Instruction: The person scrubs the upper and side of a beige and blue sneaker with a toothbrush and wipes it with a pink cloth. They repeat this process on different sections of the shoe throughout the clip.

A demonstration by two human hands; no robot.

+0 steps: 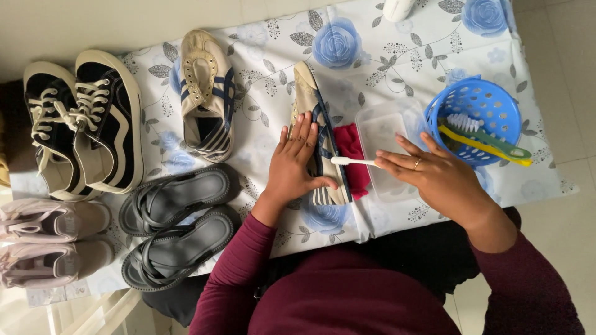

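Holding a striped shoe (318, 133) flat under the left hand (297, 166), right hand (434, 177) pinching a white toothbrush (351, 161)

Shoe: cream with navy stripes, lying on its side at the middle of the floral-clothed surface (372, 56); left grip pressed open-palmed on it, fingers spread, clasping nothing. Right grip clenched on the toothbrush handle, head resting against the shoe. Red cloth (354, 158) and clear tray (388, 142) just beside the shoe. Blue basket (484, 102) right, holding two brushes. Matching shoe (208, 93), black sneakers (84, 121), grey sandals (177, 226), pink shoes (49, 242) lie left
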